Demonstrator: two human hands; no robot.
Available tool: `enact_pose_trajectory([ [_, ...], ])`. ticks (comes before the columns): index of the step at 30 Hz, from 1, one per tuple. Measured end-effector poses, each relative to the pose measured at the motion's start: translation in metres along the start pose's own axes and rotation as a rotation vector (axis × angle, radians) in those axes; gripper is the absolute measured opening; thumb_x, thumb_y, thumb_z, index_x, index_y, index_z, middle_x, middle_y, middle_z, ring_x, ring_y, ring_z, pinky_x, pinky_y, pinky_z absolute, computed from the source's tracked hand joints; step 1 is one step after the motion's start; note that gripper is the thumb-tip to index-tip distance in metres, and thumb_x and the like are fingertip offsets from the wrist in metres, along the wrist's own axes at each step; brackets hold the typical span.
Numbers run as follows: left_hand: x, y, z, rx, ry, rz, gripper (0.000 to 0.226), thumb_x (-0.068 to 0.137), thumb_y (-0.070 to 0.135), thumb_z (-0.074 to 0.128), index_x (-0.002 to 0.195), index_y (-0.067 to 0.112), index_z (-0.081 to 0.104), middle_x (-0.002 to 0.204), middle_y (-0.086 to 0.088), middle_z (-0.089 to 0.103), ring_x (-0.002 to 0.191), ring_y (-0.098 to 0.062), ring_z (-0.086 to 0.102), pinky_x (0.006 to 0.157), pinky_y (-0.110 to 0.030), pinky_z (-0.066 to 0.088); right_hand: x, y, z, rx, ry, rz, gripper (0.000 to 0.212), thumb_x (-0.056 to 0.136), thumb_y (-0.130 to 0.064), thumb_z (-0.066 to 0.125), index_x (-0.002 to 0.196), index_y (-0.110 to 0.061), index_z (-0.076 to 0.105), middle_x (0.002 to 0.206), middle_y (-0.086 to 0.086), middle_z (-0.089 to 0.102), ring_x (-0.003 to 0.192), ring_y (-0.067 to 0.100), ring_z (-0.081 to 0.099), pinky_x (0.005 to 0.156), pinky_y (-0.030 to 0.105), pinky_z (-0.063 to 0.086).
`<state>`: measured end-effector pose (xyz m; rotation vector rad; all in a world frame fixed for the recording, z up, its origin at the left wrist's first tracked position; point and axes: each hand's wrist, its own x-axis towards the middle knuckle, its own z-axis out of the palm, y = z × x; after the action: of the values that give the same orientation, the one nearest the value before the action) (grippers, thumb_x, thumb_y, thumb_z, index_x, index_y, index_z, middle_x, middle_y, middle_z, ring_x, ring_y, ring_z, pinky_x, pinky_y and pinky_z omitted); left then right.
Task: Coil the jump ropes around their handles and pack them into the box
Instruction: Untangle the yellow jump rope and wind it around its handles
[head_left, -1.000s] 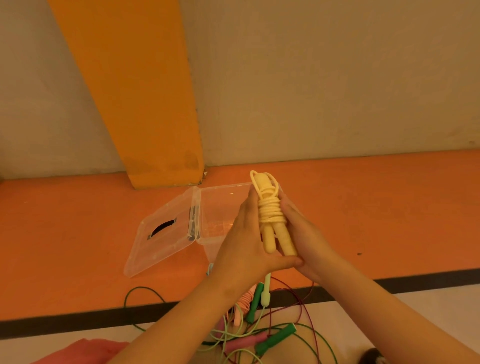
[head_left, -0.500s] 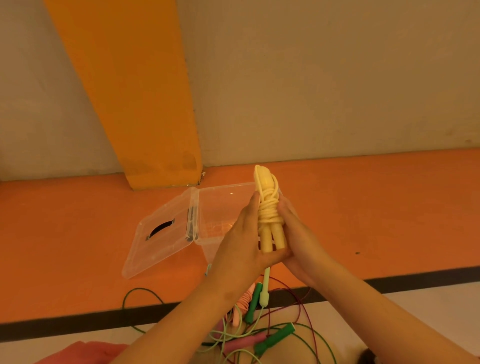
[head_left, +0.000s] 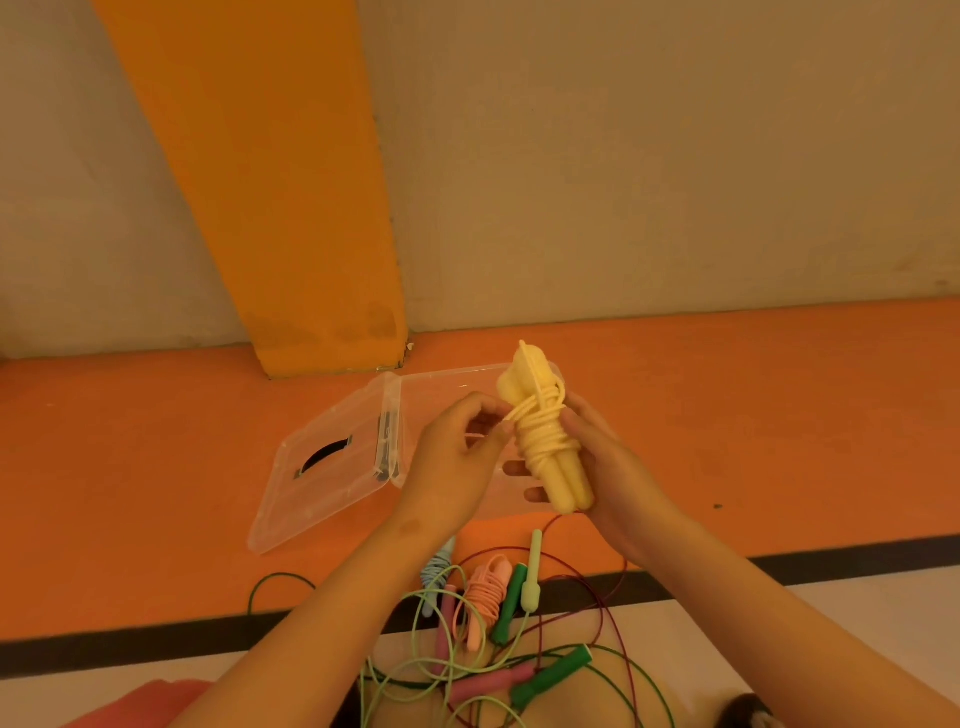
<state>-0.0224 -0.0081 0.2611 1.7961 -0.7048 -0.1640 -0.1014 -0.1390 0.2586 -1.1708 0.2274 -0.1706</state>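
Right hand (head_left: 608, 467) grips coiled yellow jump rope (head_left: 545, 441) — left hand (head_left: 457, 462) fingers seemingly pinch its cord end, above open clear box (head_left: 395, 426).

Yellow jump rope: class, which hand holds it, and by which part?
The right hand holds the yellow jump rope by its paired handles; the left hand pinches the cord.

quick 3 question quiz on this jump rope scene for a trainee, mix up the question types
1. True or false: the clear box has its lid shut.
2. Which hand grips the handles of the yellow rope? A) left hand B) right hand
3. Fill in: the coiled pink rope lies on the ____, not in the box.

Key: 1. False, the lid lies open to the left. 2. B; the left hand pinches the cord near the top of the coil. 3. Floor.
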Motion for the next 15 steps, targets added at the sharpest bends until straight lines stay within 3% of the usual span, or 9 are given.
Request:
enact_pose_trajectory([
  [4, 0.0, 0.002, -0.001, -0.049, -0.051, 0.003, 0.014, 0.092, 0.009, 0.06, 0.091, 0.022, 0.065, 0.085, 0.006, 0.065, 0.078, -0.003, 0.058, 0.073, -0.017, 0.048, -0.001, 0.0, 0.002, -0.079, 0.019, 0.015, 0.052, 0.076, -0.043, 0.056, 0.123, -0.02, 0.051, 0.091, 0.01, 0.069, 0.069, 0.026, 0.068, 0.047, 0.027, 0.052],
  [8, -0.003, -0.002, 0.004, -0.032, -0.094, -0.087, 0.009, 0.094, 0.018, 0.058, 0.088, 0.025, 0.058, 0.076, 0.0, 0.058, 0.067, -0.009, 0.052, 0.065, -0.027, 0.044, -0.001, 0.006, 0.003, -0.197, 0.079, -0.034, 0.061, 0.067, -0.033, 0.07, 0.123, -0.016, 0.051, 0.079, 0.007, 0.069, 0.058, 0.023, 0.064, 0.041, 0.025, 0.046],
  [12, -0.003, 0.008, 0.0, -0.187, -0.103, -0.126, 0.019, 0.1, 0.011, 0.045, 0.083, 0.012, 0.054, 0.064, 0.004, 0.049, 0.054, 0.001, 0.045, 0.059, -0.015, 0.041, -0.002, 0.008, 0.007, -0.033, 0.024, -0.016, 0.045, 0.075, -0.028, 0.064, 0.116, -0.012, 0.054, 0.079, 0.01, 0.067, 0.053, 0.019, 0.061, 0.041, 0.022, 0.043],
  [15, -0.001, 0.012, -0.003, -0.407, -0.129, -0.154, 0.021, 0.1, 0.008, 0.042, 0.083, 0.008, 0.053, 0.061, 0.001, 0.045, 0.057, -0.004, 0.044, 0.068, -0.02, 0.045, -0.001, 0.005, 0.008, 0.124, -0.02, 0.013, 0.035, 0.08, -0.026, 0.057, 0.111, -0.01, 0.054, 0.077, 0.009, 0.066, 0.05, 0.016, 0.059, 0.039, 0.018, 0.042],
])
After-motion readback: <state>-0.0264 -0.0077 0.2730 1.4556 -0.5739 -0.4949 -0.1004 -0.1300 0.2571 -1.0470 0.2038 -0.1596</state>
